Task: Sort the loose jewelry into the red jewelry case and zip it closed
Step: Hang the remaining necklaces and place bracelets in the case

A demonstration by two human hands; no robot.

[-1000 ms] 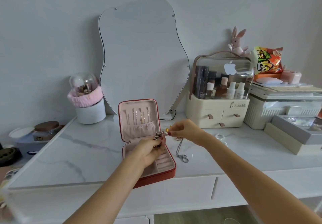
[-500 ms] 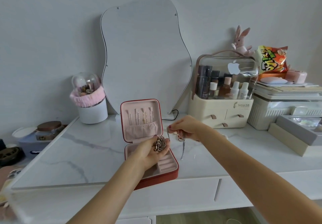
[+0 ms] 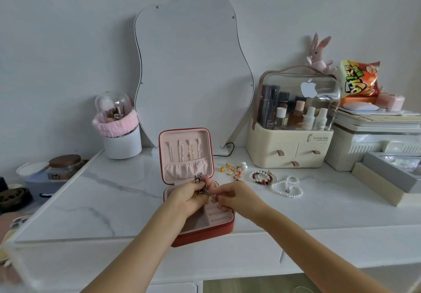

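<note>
White marble counter [image 3: 95, 204] with the red jewelry case [image 3: 206, 229] sitting open near the front edge. Both my hands are over its tray: left hand [image 3: 185, 198] grips a bunched chain [image 3: 205, 186], right hand [image 3: 234, 198] pinches, I think, its other end. Loose jewelry [image 3: 262, 177] lies just right of the case.

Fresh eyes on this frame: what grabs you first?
The open red jewelry case at the front middle of the white marble table, with the left hand and right hand meeting over its tray, both pinching a chain. Next, the loose jewelry right of the case: gold pieces, a beaded bracelet and a pearl strand. Behind stands a wavy mirror.
</note>
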